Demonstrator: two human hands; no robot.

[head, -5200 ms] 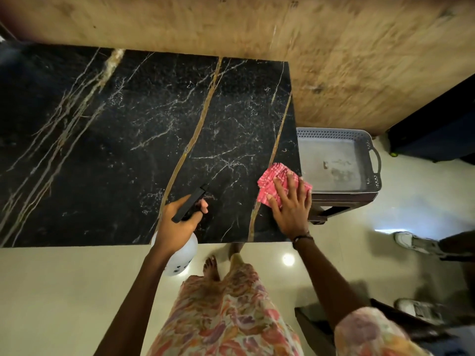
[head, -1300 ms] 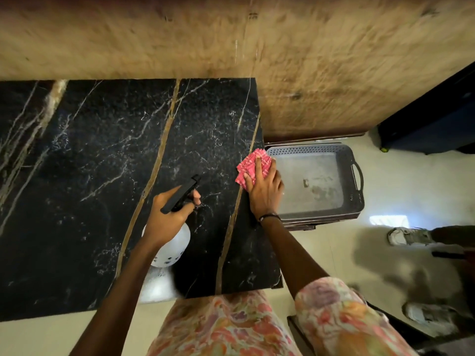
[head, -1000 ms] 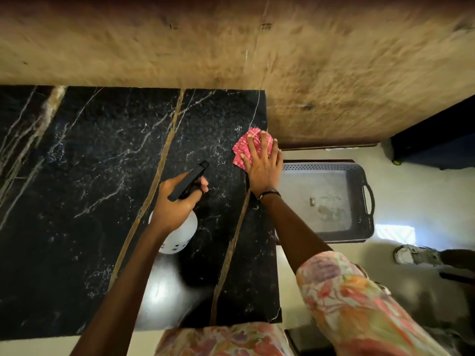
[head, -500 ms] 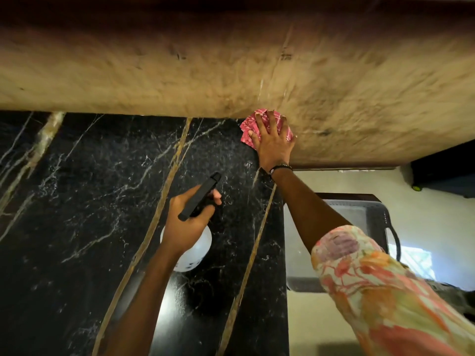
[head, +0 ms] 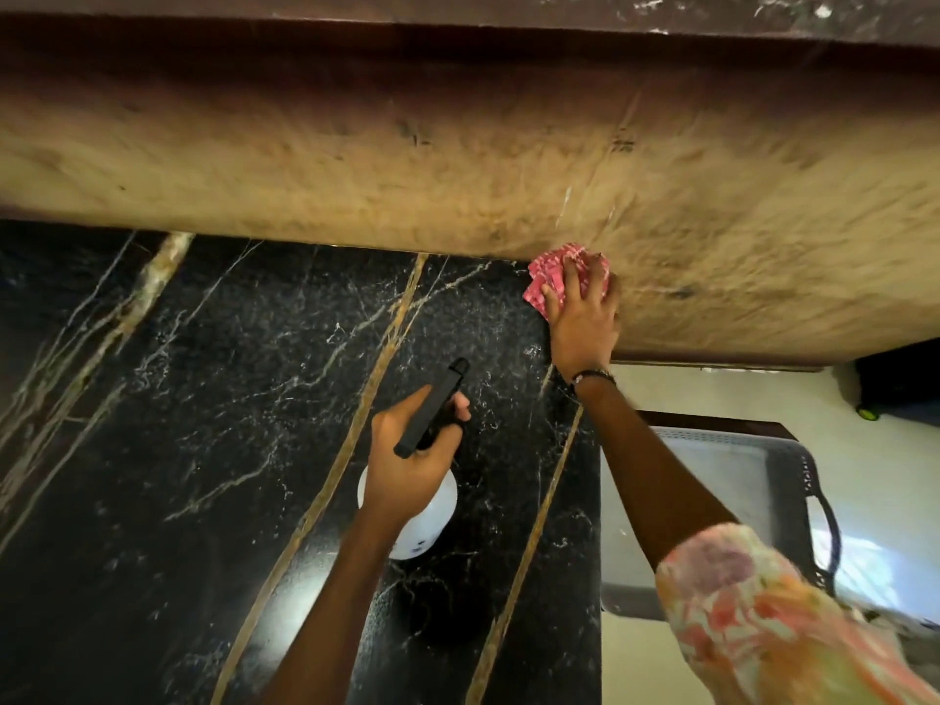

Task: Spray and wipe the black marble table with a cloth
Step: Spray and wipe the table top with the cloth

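Up at the table's (head: 213,450) far right corner, right hand (head: 582,318) presses the pink cloth (head: 552,277) flat-fingered to scrub; left hand (head: 412,470) grips the spray bottle (head: 422,526), probably ready to spritz.

Dim warm light, glare on the black marble table (head: 285,618), blurred sleeve (head: 753,618), wide-angle bending at edges

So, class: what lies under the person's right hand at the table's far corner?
A pink patterned cloth lies under the right hand, on the black marble table. The marble beneath the cloth is covered.
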